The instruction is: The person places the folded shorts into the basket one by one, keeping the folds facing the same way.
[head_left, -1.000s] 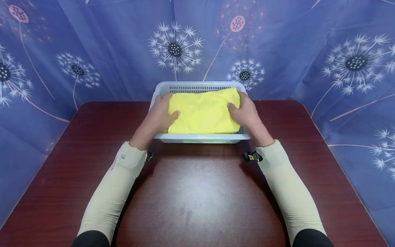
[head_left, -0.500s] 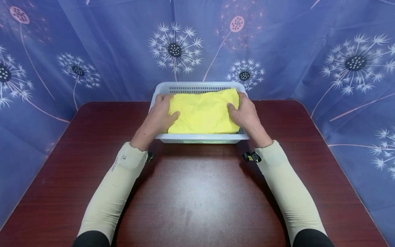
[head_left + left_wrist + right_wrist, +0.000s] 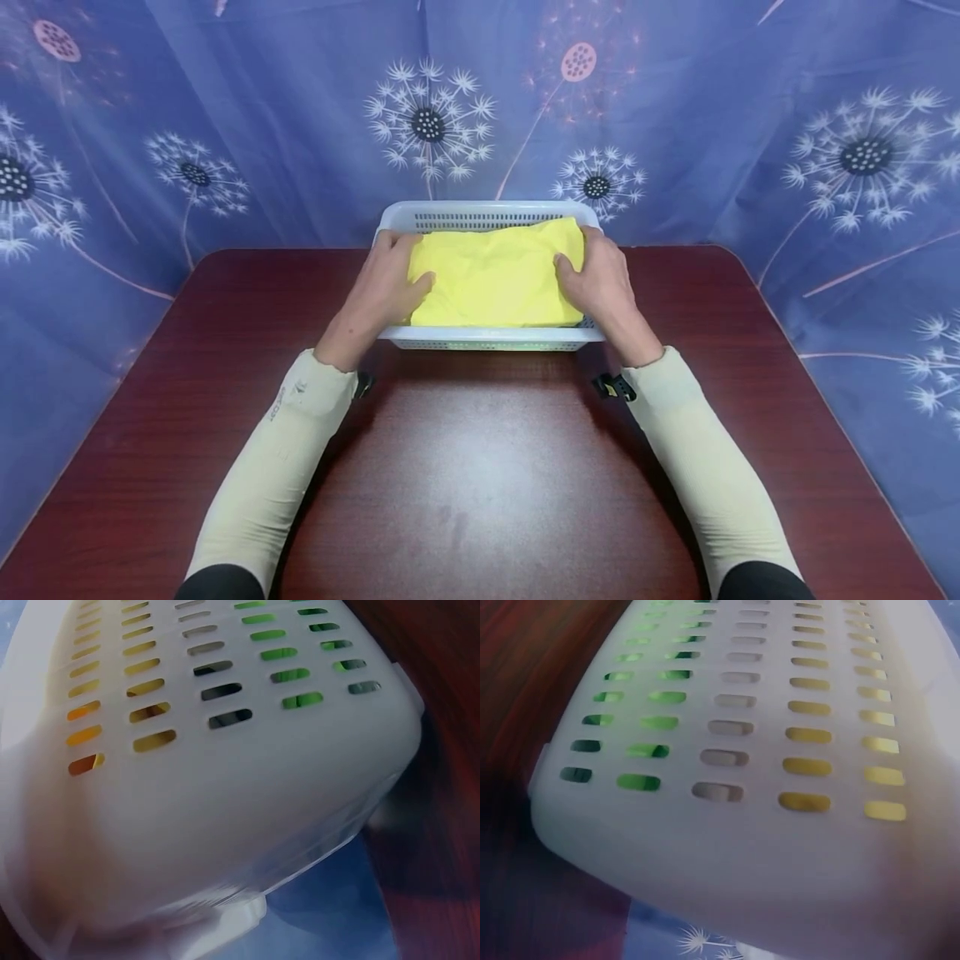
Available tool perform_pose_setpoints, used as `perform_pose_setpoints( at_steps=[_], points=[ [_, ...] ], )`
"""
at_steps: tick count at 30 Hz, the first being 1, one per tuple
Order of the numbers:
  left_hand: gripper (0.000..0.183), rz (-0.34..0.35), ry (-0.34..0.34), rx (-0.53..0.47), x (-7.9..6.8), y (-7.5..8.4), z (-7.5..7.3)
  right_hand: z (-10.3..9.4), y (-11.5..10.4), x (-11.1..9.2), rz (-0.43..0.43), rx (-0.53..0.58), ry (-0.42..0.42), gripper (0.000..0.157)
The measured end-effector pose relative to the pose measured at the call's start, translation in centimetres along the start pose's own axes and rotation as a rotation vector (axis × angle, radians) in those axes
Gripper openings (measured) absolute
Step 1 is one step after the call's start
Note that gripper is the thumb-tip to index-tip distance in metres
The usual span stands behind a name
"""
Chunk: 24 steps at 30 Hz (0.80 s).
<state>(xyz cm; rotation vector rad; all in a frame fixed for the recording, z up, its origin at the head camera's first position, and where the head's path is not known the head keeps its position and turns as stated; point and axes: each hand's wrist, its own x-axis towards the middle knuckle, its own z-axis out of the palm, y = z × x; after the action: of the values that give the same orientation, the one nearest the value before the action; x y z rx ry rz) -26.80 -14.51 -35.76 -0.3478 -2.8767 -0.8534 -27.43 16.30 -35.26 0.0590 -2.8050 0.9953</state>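
A folded yellow cloth (image 3: pixel 495 279) lies inside a white slotted plastic basket (image 3: pixel 491 333) in the head view. My left hand (image 3: pixel 386 279) holds the cloth's left end, its thumb on top and its other fingers down between cloth and basket wall, mostly hidden. At the opposite end my right hand (image 3: pixel 600 279) grips in the same way, thumb over the top. Both wrist views look at the slotted side of the basket, with neither hand's fingers plainly visible. Green, grey and yellow show through the slots in the basket wall (image 3: pixel 742 840).
The basket stands at the back edge of a dark red-brown wooden table (image 3: pixel 480 467). Directly behind it hangs a blue curtain (image 3: pixel 300 125) with dandelion prints, which also runs along both sides of the table.
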Motion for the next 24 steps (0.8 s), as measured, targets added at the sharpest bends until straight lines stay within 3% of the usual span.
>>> perform_pose_setpoints(
  at_steps=[24],
  points=[
    [0.062,0.012,0.043,-0.014,-1.4,-0.4,-0.5,-0.3,0.7,-1.8,-0.147,-0.018,0.149,0.051]
  ],
)
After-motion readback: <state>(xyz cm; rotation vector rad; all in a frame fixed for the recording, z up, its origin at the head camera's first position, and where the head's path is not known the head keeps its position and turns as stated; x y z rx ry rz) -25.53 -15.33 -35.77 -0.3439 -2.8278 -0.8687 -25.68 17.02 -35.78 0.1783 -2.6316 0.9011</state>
